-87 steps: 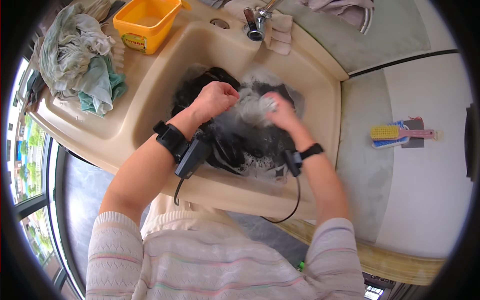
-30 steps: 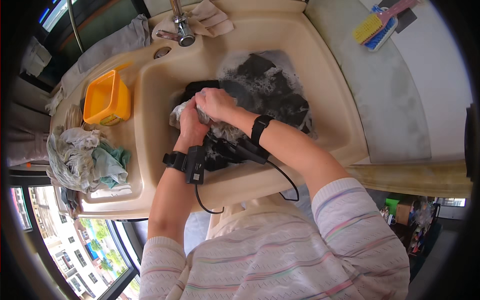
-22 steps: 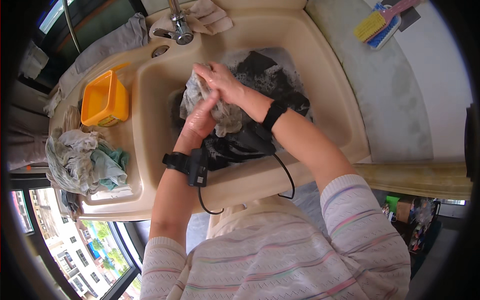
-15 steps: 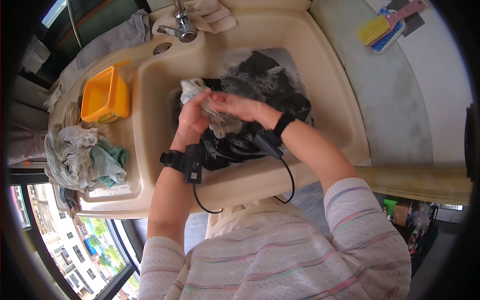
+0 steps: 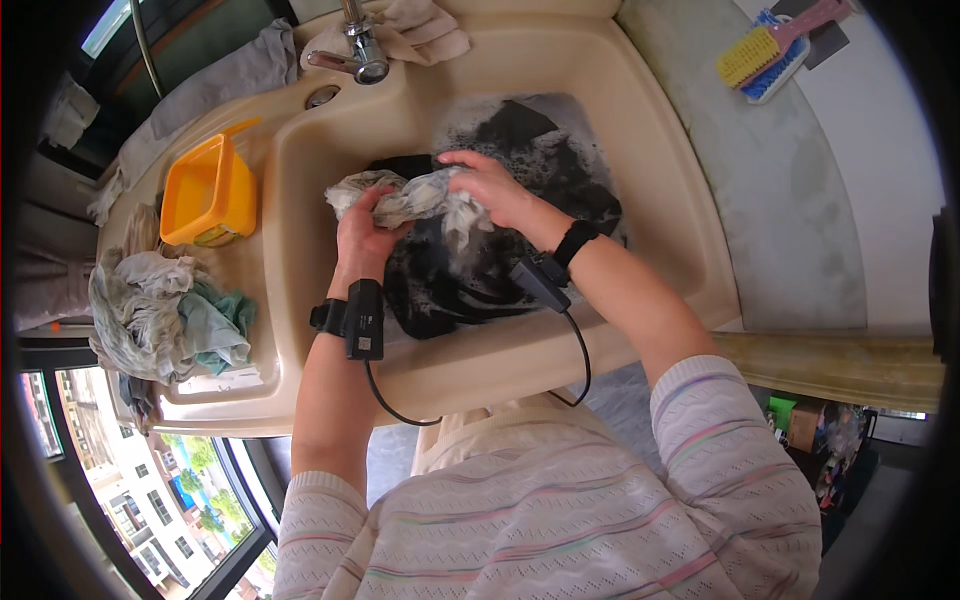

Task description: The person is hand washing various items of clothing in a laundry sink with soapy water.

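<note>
Pale cloth [image 5: 418, 199], gripped in both half-curled hands [image 5: 366, 238], above dark laundry [image 5: 425, 295], wrist device [image 5: 364, 312] with unreadable label [image 5: 366, 343]

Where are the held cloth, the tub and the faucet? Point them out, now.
Held cloth [image 5: 416, 199]: head view, on its bunched middle stretch.
Tub [image 5: 235, 200]: head view, on its outer side wall.
Faucet [image 5: 363, 50]: head view, on its metal body.
</note>
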### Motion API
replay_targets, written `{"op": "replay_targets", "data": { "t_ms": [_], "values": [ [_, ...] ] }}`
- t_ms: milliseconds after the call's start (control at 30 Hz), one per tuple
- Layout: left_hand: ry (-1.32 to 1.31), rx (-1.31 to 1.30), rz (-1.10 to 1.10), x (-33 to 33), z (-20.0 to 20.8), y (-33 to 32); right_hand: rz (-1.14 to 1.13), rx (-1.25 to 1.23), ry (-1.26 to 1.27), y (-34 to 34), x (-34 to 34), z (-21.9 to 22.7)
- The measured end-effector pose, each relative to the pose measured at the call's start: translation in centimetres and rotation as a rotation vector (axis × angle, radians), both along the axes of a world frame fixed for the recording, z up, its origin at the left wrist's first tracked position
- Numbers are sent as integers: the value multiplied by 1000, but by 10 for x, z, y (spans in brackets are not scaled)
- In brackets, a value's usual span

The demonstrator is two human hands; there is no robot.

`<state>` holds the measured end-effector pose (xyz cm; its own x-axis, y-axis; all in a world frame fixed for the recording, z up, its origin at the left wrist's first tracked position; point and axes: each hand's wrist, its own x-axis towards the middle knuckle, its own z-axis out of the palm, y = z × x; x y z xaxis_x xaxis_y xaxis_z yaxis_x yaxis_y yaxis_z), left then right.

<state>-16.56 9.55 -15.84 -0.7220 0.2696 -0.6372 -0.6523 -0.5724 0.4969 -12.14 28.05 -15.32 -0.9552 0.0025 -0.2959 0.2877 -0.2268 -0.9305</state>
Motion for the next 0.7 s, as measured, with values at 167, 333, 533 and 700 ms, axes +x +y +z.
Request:
{"op": "replay_targets", "data": {
  "t_ms": [167,333,533,700],
  "values": [
    [29,-71,-20,10,-17,6,16,712,358,-58,3,33],
    [369,66,-12,23,-28,16,-64,987,573,-70,6,26],
    [142,112,15,18,-23,29,-73,1133,333,-59,-6,15],
    [575,268,-116,18,-40,4,-44,1104,535,-82,13,37]
  ]
}}
